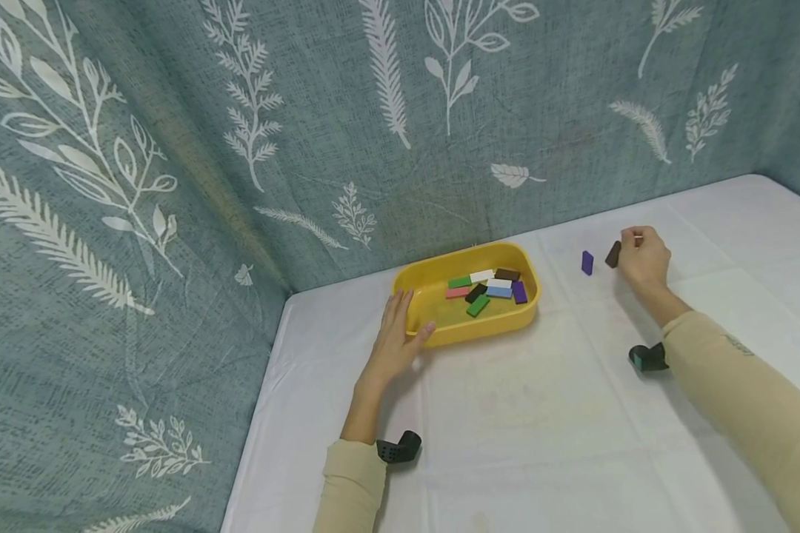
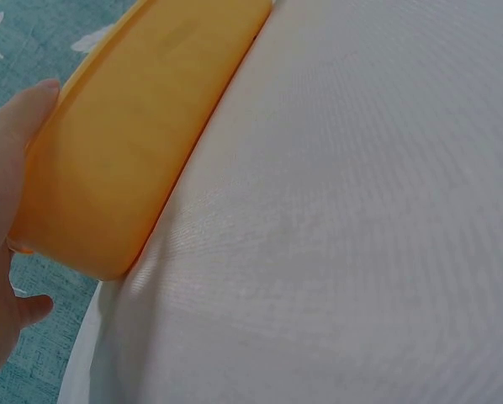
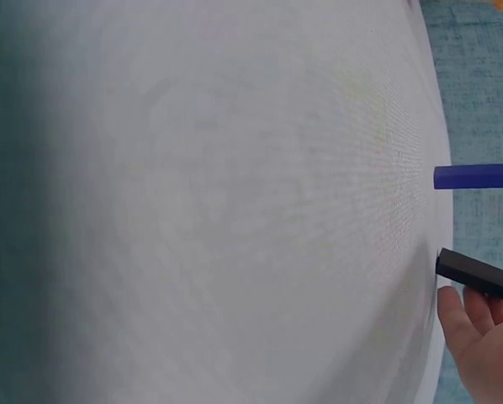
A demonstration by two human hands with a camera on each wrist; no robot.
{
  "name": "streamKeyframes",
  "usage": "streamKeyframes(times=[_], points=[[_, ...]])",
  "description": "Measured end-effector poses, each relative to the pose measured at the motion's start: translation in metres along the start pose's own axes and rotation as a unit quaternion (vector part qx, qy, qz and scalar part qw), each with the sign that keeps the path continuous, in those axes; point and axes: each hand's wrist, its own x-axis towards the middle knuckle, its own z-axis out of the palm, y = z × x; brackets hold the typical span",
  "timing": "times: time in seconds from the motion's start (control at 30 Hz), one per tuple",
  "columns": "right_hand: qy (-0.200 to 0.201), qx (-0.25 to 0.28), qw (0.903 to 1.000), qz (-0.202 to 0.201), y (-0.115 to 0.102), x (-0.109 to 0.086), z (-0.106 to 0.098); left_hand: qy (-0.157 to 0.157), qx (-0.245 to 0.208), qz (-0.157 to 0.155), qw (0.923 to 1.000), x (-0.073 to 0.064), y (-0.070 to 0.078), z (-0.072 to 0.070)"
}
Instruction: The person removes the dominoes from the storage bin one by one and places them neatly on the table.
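Note:
A yellow plastic tub (image 1: pixel 467 337) stands on the white table with several coloured domino-like blocks in it, among them green, white, pink, black, blue and purple. My left hand (image 1: pixel 393 340) rests on the tub's near left corner, fingers spread over the rim and thumb along the front wall. Farther right, my right hand (image 1: pixel 643 259) holds a dark brown block (image 1: pixel 613 254) at its fingertips; the block tilts toward the hand, its lower end at the table. To its left a purple block (image 1: pixel 587 263) stands upright, apart from it.
The white tablecloth (image 1: pixel 533 444) covers the table. A blue-green curtain with white leaves (image 1: pixel 347 133) hangs behind and on the left, close to the tub's back. Black wrist cameras (image 1: pixel 400 447) sit under both forearms.

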Motion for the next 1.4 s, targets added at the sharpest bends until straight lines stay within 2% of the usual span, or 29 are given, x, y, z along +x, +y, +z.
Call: streamKeyframes(times=[0.43, 0.77, 1.03, 1.4], points=[[-0.004, -0.002, 1.0, 0.001, 0.0011, 0.0, 0.0014, -0.004, 0.003, -0.001, 1.0, 0.0008, -0.0007, -0.0005], [-0.003, -0.011, 0.9996, -0.025, 0.0027, 0.0007, 0.0044, -0.003, 0.002, -0.004, 1.0, 0.0013, -0.0018, -0.0003], [-0.017, -0.033, 0.999, -0.025, 0.0051, 0.0004, 0.0055, -0.004, -0.001, -0.004, 1.0, 0.0011, -0.0022, 0.0005], [-0.022, -0.036, 0.9986, -0.032, 0.0028, -0.0006, 0.0064, -0.003, -0.007, -0.004, 1.0, 0.0006, -0.0021, 0.0005]])
